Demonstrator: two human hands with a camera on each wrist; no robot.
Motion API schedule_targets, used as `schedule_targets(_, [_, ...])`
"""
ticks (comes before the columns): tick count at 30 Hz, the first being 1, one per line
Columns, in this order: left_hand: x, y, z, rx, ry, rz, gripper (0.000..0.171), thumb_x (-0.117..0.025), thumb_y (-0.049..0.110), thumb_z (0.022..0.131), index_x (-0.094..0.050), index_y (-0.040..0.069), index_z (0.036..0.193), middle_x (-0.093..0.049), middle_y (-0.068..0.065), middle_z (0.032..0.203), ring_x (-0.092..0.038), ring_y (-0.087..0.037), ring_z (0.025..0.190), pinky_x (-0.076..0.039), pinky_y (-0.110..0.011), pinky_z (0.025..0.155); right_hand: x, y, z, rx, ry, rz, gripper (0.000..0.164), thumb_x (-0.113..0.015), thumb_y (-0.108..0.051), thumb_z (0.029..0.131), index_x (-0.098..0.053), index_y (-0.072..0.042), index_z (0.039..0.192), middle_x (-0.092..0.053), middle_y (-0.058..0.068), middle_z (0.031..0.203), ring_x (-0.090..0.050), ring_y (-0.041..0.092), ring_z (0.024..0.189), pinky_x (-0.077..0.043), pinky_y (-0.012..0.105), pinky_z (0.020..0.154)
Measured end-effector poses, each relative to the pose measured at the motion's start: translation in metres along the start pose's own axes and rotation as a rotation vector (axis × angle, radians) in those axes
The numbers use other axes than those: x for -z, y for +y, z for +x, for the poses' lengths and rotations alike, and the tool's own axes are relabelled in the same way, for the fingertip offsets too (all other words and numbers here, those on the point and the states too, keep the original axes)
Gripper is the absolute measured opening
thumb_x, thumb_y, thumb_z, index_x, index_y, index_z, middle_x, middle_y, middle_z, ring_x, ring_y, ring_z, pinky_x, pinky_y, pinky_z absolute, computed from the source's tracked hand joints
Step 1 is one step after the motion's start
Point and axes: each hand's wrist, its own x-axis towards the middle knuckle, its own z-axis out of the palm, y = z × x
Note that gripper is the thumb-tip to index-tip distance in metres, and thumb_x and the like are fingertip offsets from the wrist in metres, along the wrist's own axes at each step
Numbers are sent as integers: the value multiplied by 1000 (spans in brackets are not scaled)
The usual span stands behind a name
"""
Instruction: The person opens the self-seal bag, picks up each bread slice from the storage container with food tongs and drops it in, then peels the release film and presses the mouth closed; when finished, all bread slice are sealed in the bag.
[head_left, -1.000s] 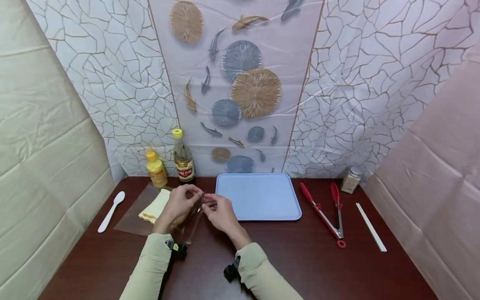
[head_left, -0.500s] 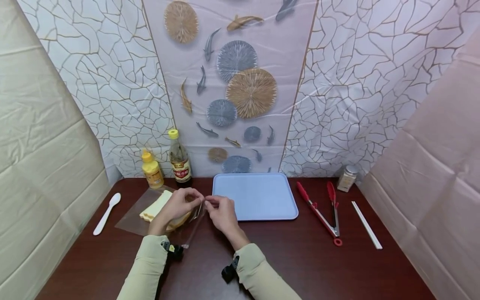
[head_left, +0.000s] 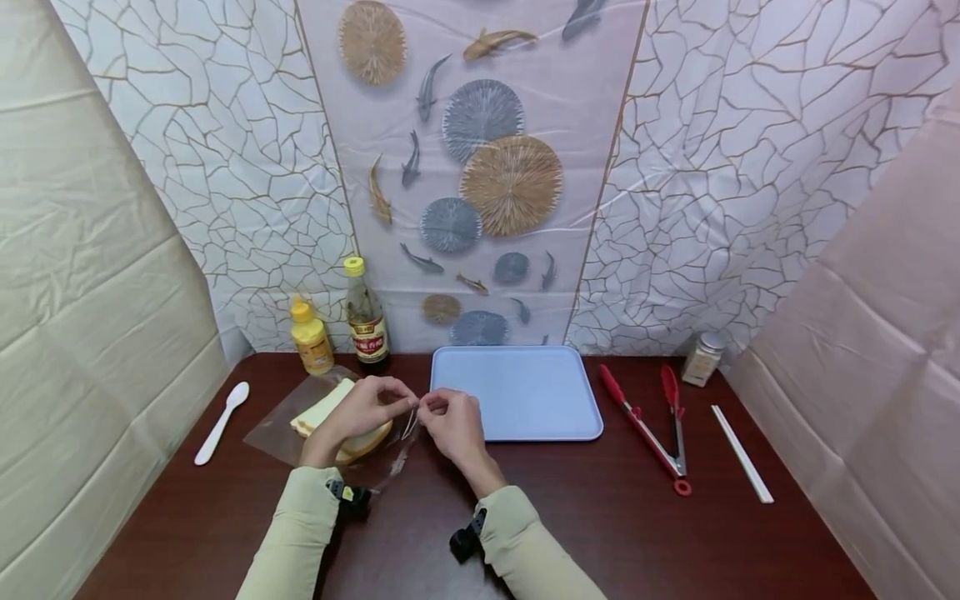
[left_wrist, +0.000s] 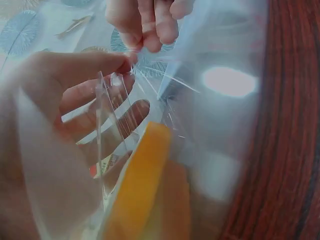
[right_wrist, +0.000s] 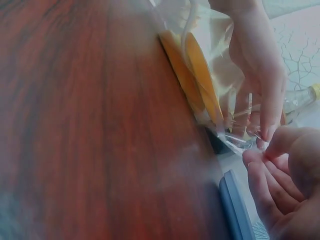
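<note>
Slices of bread (head_left: 323, 409) lie inside a clear plastic bag (head_left: 272, 431) at the left of the table. My left hand (head_left: 369, 409) reaches over the bag, its thumb and fingertip pinching the film at the right-hand end. Right beside it, the right hand (head_left: 457, 427) pinches the same film, with the fingertips of both hands almost meeting. In the left wrist view, brown crust (left_wrist: 142, 182) shows through the shiny, creased plastic. The right wrist view has the bread edge-on, its crust (right_wrist: 182, 67) behind the film. Part of the bread is hidden under the left hand.
A blue tray (head_left: 517, 396) sits behind the right hand. Red-handled tongs (head_left: 651, 442), white chopsticks (head_left: 741, 454) and a shaker jar (head_left: 703, 358) are at the right. At the left are a white spoon (head_left: 222, 422), a yellow squeeze bottle (head_left: 311, 337) and a sauce bottle (head_left: 367, 321).
Both hands have moved slightly right and nearer, fingertips closer together. The bag and bread have shifted a little to the right with them.
</note>
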Motion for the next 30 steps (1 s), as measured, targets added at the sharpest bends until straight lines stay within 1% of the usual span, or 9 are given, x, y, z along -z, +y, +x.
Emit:
schedule_targets(2, [0,1,0,9,-2,-4,9,-74,23,104,-83,22,104,-81,7,101,-73,-9,99,-58,-29,89,1,0,0,-6,-3,2,6,-77,-8,92,-83,-9,93,-81,3,83,-76,8,72,-58,17,67])
schedule_targets(6, [1,1,1,18,0,-13,9,-74,23,105,-83,22,103,-81,7,100,-73,-10,99,-58,-30,90,1,1,1,-10,-1,30,6,-77,-9,95,-83,-8,95,-82,4,84,-77,10,72,-59,18,66])
schedule_targets(9, [1,1,2,2,-1,-14,9,-74,22,105,-83,21,104,-81,7,101,-73,-10,99,-59,-30,89,0,1,2,-11,-5,55,8,-78,-12,98,-83,-7,101,-83,5,88,-78,10,74,-60,18,67])
schedule_targets(14, [2,1,0,-12,-7,-31,10,-74,20,104,-83,18,106,-82,3,103,-73,-10,98,-59,-29,87,-2,2,2,14,-33,59,16,-80,-18,100,-84,-8,110,-84,5,93,-80,15,80,-60,18,71])
schedule_targets(18, [4,1,-1,-17,-26,-54,11,-73,17,103,-83,16,107,-82,1,104,-73,-12,99,-59,-27,87,-2,2,2,36,-44,53,18,-80,-20,100,-84,-8,113,-84,5,93,-79,17,80,-60,18,71])
schedule_targets(20, [5,2,-2,-20,-42,-69,11,-73,17,104,-83,15,108,-83,0,105,-73,-11,99,-58,-26,87,-2,2,2,30,-56,49,20,-80,-21,100,-84,-7,114,-83,5,93,-78,16,79,-59,18,70])
schedule_targets(24, [6,2,-3,-15,-72,-89,13,-73,18,104,-83,13,111,-83,-1,107,-73,-10,98,-58,-24,87,-2,3,2,4,-65,64,14,-79,-20,101,-83,-9,109,-82,5,90,-74,11,72,-57,18,63])
schedule_targets(28, [6,1,-2,8,-69,-83,12,-74,21,104,-84,16,109,-83,2,105,-73,-7,95,-58,-23,85,-1,1,1,-5,-36,89,8,-80,-18,100,-82,-10,98,-80,4,84,-69,6,60,-56,21,52])
schedule_targets(30, [6,2,-3,18,-62,-76,12,-74,22,104,-84,17,108,-83,3,104,-73,-6,94,-58,-23,84,-1,1,1,6,-24,91,7,-79,-14,99,-81,-9,95,-80,4,81,-68,5,57,-56,21,51])
